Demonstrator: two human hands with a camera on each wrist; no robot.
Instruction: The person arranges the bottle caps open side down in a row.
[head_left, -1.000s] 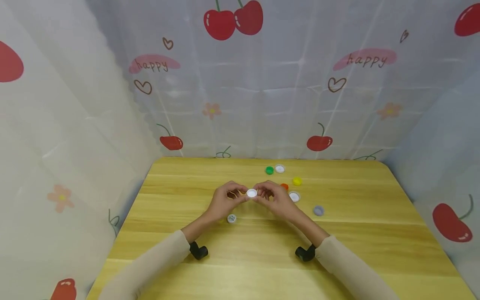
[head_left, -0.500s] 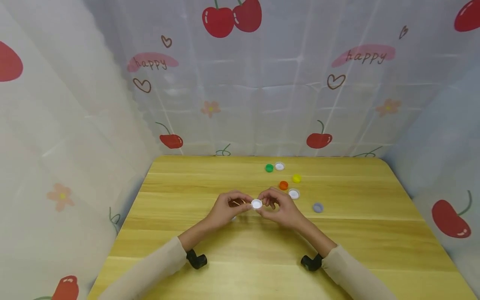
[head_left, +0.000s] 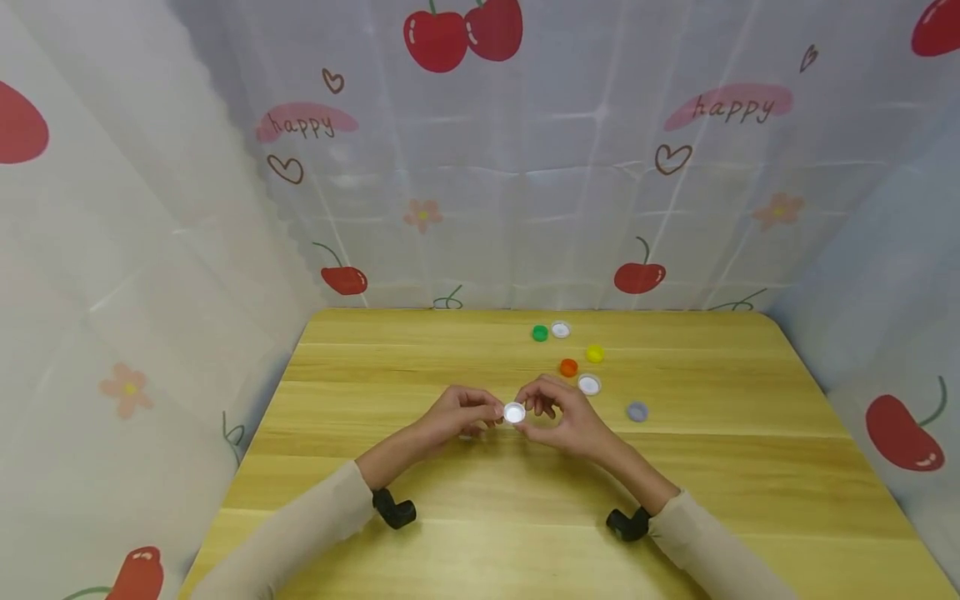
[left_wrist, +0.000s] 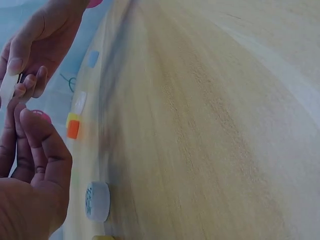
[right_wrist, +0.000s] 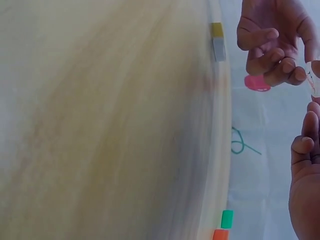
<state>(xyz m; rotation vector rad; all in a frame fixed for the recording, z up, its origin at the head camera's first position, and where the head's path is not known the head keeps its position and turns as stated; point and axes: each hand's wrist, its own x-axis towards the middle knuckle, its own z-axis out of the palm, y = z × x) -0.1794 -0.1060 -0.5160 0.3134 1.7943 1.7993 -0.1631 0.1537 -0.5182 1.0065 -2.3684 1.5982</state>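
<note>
A white bottle cap [head_left: 514,412] is held above the table, its hollow side facing the head camera. My right hand [head_left: 564,419] pinches it from the right with thumb and index finger. From the other side, the thumb and index tips of my left hand [head_left: 454,419] meet at the cap's rim. In the left wrist view the cap [left_wrist: 7,89] appears edge-on under the right thumb, and the left fingers are bent close by. Only part of the cap [right_wrist: 313,85] enters the right wrist view, between the two hands' fingertips.
On the wooden table [head_left: 510,533] lie green [head_left: 540,333], orange [head_left: 568,367], yellow [head_left: 595,354], purple-grey [head_left: 637,412] and two white caps [head_left: 589,384]. A printed white cap [left_wrist: 97,201] and a yellow one [left_wrist: 103,238] lie near my left hand. Cherry-patterned curtains surround the table.
Both hands and the cap have come closer to me and slightly right. The left fingers have shifted at the cap's rim, with the thumb now over the index finger. The caps on the table have stayed put.
</note>
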